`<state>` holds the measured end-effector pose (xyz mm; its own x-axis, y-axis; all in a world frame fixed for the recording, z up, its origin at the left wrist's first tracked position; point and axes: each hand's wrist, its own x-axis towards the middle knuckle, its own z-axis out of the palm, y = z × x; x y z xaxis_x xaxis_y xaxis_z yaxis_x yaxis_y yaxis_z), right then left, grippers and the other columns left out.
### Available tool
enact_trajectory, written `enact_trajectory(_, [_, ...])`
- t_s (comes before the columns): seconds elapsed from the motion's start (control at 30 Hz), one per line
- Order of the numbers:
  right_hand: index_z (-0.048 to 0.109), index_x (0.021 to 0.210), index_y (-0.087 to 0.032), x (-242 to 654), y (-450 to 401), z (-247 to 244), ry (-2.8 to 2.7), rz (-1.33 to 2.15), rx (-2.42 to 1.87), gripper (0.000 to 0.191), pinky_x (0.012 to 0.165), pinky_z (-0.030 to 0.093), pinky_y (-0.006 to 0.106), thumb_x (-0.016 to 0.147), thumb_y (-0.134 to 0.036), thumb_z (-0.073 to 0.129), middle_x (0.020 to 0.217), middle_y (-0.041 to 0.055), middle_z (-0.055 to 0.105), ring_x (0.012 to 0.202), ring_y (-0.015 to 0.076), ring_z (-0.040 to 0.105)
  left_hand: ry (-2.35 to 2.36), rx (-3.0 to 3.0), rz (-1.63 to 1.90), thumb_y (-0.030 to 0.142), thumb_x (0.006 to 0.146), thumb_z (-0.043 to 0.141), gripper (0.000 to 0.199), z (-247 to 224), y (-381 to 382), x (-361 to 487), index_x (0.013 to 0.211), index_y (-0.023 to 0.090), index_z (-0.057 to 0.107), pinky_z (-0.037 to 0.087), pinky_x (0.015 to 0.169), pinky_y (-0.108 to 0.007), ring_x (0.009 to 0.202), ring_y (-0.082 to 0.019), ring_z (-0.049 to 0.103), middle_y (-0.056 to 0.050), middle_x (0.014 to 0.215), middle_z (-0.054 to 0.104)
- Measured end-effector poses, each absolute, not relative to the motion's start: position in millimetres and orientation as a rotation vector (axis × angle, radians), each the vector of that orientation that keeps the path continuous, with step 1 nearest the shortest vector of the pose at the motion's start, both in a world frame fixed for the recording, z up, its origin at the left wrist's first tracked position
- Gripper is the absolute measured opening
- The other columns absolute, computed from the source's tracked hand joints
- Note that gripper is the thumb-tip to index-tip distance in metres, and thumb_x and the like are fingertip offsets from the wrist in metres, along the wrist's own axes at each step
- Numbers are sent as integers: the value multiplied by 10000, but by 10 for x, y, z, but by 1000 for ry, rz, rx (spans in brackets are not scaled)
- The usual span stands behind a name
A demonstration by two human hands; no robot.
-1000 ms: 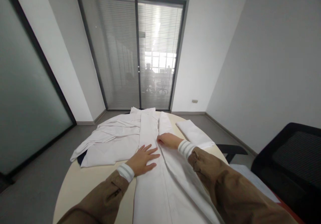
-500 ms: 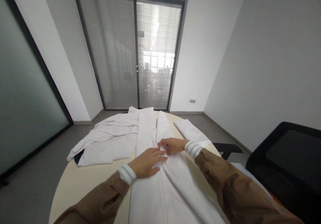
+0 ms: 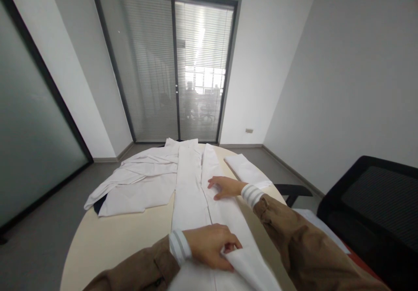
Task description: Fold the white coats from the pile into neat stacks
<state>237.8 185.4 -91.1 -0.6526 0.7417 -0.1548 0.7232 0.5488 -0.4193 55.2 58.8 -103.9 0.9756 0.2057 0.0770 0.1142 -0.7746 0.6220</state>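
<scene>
White all along, the long garment (image 3: pixel 189 195) stretches down the middle of the round table (image 3: pixel 104 239), and from my remote seat I have both hands in view. Look at the left hand (image 3: pixel 210 245), toward the near side of the table: fingers curled, thumb in, pinching a raised fold, with the rest of the garment spread beneath and ahead of it. Now up toward the table's centre, where the right hand (image 3: pixel 227 187) sits with thumb and fingers apart over the garment's right-hand strip, cloth directly under the fingertips. Over on the table's left side I see a rumpled white pile (image 3: pixel 143 186), dark cloth (image 3: pixel 99 205) peeking out below; on the table's right side, a folded white piece (image 3: pixel 248 170). Just past the table's right edge, a black chair (image 3: pixel 385 204).
</scene>
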Motion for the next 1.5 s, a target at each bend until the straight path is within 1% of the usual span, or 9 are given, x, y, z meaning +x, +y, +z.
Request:
enact_trajectory(0.17, [668, 1209, -234, 2380, 1850, -917, -2703, 721, -1291, 553, 1164, 303, 404, 693, -347, 832, 1464, 99, 523, 1403, 290, 415, -64, 2172, 55, 219, 795, 695, 74, -1150, 564, 483, 775, 168, 644, 396, 578, -193, 522, -76, 434, 76, 582, 443])
enact_trajectory(0.4, [681, 1189, -228, 2385, 1847, -930, -2681, 718, -1276, 533, 1162, 309, 391, 692, -350, 831, 1456, 102, 526, 1384, 286, 438, -218, 2242, 146, 260, 810, 642, 104, -1311, 407, 579, 737, 186, 647, 465, 884, -275, 887, -191, 635, -39, 916, 669])
enact_trajectory(0.7, [638, 1277, -209, 2415, 1853, -960, -2735, 668, -1238, 570, 1175, 292, 390, 758, -405, 771, 1488, 129, 485, 1406, 279, 409, -18, 2223, -282, 200, 751, 713, 62, -1372, 447, 511, 704, 197, 673, 436, 553, -217, 550, -122, 577, 53, 619, 615])
enact_trajectory(0.8, [517, 1418, -167, 2425, 1844, -1018, -2747, 576, -1253, 659, 1195, 254, 411, 832, -416, 687, 1540, 161, 405, 1452, 292, 328, 68, 2112, -154, 274, 842, 679, 133, -1167, 461, 449, 916, 177, 733, 513, 699, -203, 689, -133, 668, 7, 760, 707])
enact_trajectory(0.9, [368, 1521, -138, 2398, 1832, -1081, -2714, 451, -1336, 735, 1207, 221, 433, 902, -474, 577, 1589, 181, 305, 1480, 309, 256, 257, 2358, 207, 382, 885, 661, 250, -1051, 522, 385, 1045, 205, 735, 463, 1016, -336, 1051, -218, 665, -81, 1095, 728])
enact_trajectory(1.03, [373, 1525, -198, 2311, 1839, -1128, -2736, 320, -1346, 601, 1181, 261, 475, 975, -430, 439, 1578, 160, 337, 1457, 311, 302, 520, 2629, 247, 609, 777, 712, 745, -1136, 641, 284, 1427, 308, 509, 185, 1137, -680, 1473, -454, 170, -132, 1630, 219])
enact_trajectory(1.1, [356, 1532, -213, 2258, 1846, -1149, -2730, 296, -1363, 580, 1173, 260, 499, 991, -419, 396, 1583, 151, 332, 1459, 313, 292, 521, 2624, 151, 687, 763, 675, 838, -1207, 680, 243, 1483, 338, 426, 154, 1118, -721, 1475, -479, 88, -127, 1655, 98])
enact_trajectory(1.37, [267, 1565, -278, 2136, 1872, -1297, -2608, 347, -1490, 613, 1206, 105, 515, 1010, -539, 276, 1648, 71, 178, 1516, 295, 116, 435, 2590, 120, 726, 765, 638, 772, -1177, 591, 200, 1450, 426, 449, 80, 1090, -760, 1469, -484, 25, -86, 1659, 85])
enact_trajectory(1.5, [291, 1559, -259, 2150, 1840, -1267, -2635, 291, -1465, 667, 1186, 164, 507, 974, -571, 367, 1632, 99, 230, 1494, 322, 182, 364, 2607, 168, 666, 753, 702, 705, -1103, 569, 192, 1382, 383, 557, 193, 1120, -690, 1461, -472, 192, -92, 1626, 250])
